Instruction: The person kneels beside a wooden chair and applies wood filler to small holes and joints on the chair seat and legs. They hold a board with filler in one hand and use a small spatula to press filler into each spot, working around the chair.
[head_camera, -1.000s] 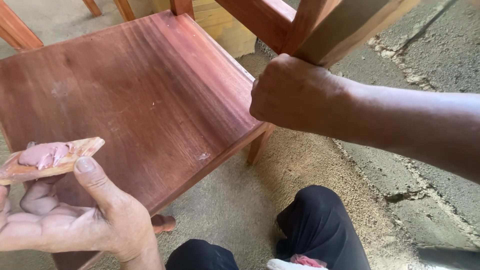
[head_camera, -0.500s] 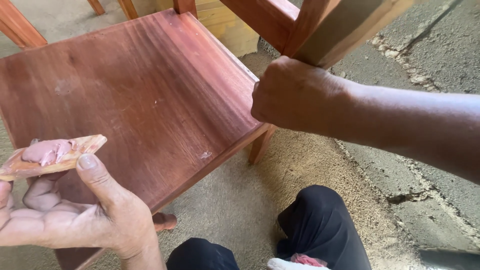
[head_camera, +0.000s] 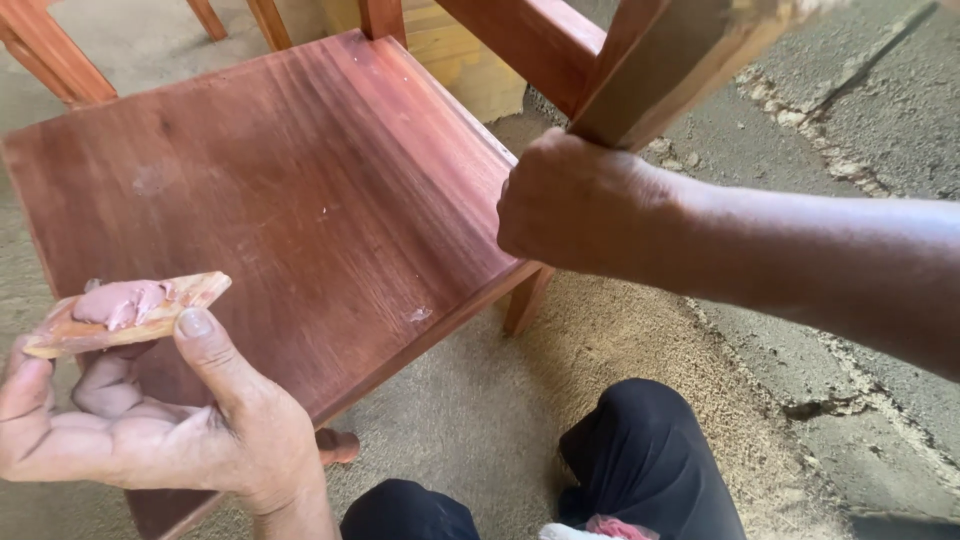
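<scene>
Nearest, dark-trousered knees (head_camera: 640, 470) fill the bottom edge, with a bit of pale and pink cloth (head_camera: 590, 530) between them that is too cropped to identify. Just above, the left hand (head_camera: 150, 425) is closed on a thin wood chip (head_camera: 125, 315), thumb pressed on its near edge and fingers curled beneath; a dab of pinkish filler (head_camera: 122, 300) sits on the chip's top face. The right hand (head_camera: 580, 205) is wrapped around a rail (head_camera: 660, 75) of the reddish chair (head_camera: 280, 190), whose seat lies tilted in front. The work looks like filling flaws in the wood: filler loaded, chair steadied. The next move seems to call for picking a defect, perhaps the pale nick (head_camera: 420, 314) near the seat's front edge, and pressing filler in. The right hand's fingers are hidden behind the rail, so how firmly they grip is unclear. The chair's back and legs are cut off, and the yellowish block (head_camera: 470, 60) behind it is hard to make out
</scene>
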